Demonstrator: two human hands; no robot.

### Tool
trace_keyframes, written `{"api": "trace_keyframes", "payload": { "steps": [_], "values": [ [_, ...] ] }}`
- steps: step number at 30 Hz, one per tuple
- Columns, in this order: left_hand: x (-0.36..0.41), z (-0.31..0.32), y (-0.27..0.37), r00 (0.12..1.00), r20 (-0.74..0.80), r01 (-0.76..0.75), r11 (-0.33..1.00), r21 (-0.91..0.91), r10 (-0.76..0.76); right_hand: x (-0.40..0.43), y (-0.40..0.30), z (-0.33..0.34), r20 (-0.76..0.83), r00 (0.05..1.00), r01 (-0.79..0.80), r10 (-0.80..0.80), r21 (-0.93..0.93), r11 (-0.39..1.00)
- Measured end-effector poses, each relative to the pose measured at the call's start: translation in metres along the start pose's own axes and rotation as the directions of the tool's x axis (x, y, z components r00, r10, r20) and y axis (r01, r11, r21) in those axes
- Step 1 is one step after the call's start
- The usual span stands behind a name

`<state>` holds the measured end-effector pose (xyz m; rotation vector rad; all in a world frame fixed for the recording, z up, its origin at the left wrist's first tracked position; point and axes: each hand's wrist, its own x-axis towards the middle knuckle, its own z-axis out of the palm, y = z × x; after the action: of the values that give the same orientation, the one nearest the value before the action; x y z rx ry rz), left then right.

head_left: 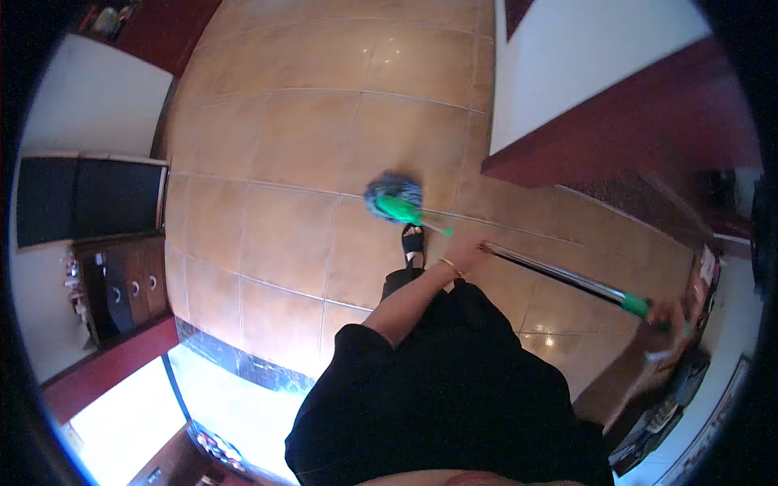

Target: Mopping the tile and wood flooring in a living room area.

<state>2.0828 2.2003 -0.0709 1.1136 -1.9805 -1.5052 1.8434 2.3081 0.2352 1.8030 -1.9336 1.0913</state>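
A mop with a grey string head (394,182) and a green plastic base rests on the tiled floor, just beyond a foot in a black sandal (413,239). Its metal handle (553,271) runs from the head towards the lower right. Around the middle of the handle my left hand (467,252) is closed, with a bangle on the wrist. My right hand (671,322), somewhat blurred, grips the handle by its green upper end (635,305). Part of the handle is hidden behind my left hand.
Orange-brown floor tiles (292,225) spread around the mop. A white and dark red wall corner (516,167) juts in at upper right. Wooden drawers (143,282) stand at the left, below a dark panel (115,197). Bright light falls through an opening at lower left. Assorted items line the right side.
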Motion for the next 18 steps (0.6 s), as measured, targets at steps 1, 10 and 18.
{"api": "trace_keyframes", "payload": {
  "steps": [1,10,18],
  "values": [
    [-0.013,-0.025,-0.022,0.989,-0.147,0.023,0.995,0.097,-0.008,0.009,0.001,0.047,-0.019,0.987,0.162,-0.161,0.094,0.982],
    [-0.134,-0.181,-0.224,0.585,-0.810,0.388,0.868,0.311,0.029,-0.005,-0.170,0.243,0.686,0.550,-0.613,-0.476,0.719,0.327],
    [-0.136,-0.159,-0.176,0.650,-0.543,0.749,0.571,0.336,-0.533,-0.035,-0.129,0.208,0.731,0.392,-0.682,-0.559,0.638,0.357]
  ]
}}
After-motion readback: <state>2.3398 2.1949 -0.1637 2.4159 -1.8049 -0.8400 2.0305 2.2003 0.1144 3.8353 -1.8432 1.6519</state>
